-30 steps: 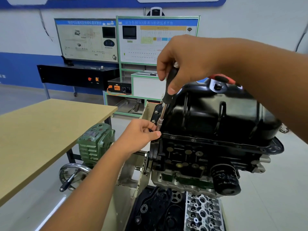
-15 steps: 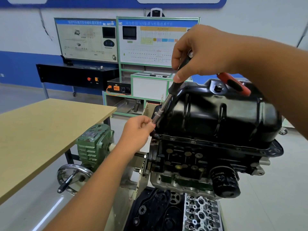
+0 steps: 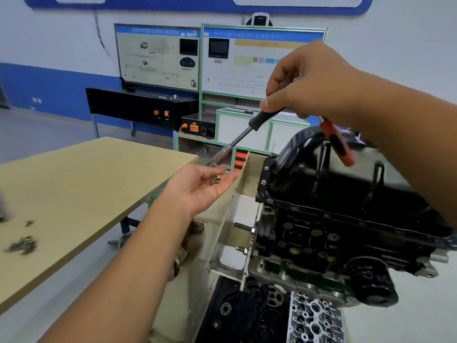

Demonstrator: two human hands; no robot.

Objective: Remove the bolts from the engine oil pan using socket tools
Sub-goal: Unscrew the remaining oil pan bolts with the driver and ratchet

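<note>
My left hand (image 3: 200,189) lies palm up, fingers loosely spread, cradling a freed bolt (image 3: 215,179) under the tilted socket driver (image 3: 243,136) that my right hand (image 3: 309,80) grips by its black handle. The oil pan (image 3: 346,184) sits just right; the wooden table (image 3: 81,184), left, already carries loose hardware (image 3: 22,245).

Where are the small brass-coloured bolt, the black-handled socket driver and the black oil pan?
Small brass-coloured bolt (image 3: 216,179): head view, its body, lying on the open left palm.
Black-handled socket driver (image 3: 262,119): head view, its handle.
Black oil pan (image 3: 346,194): head view, its side wall.
</note>
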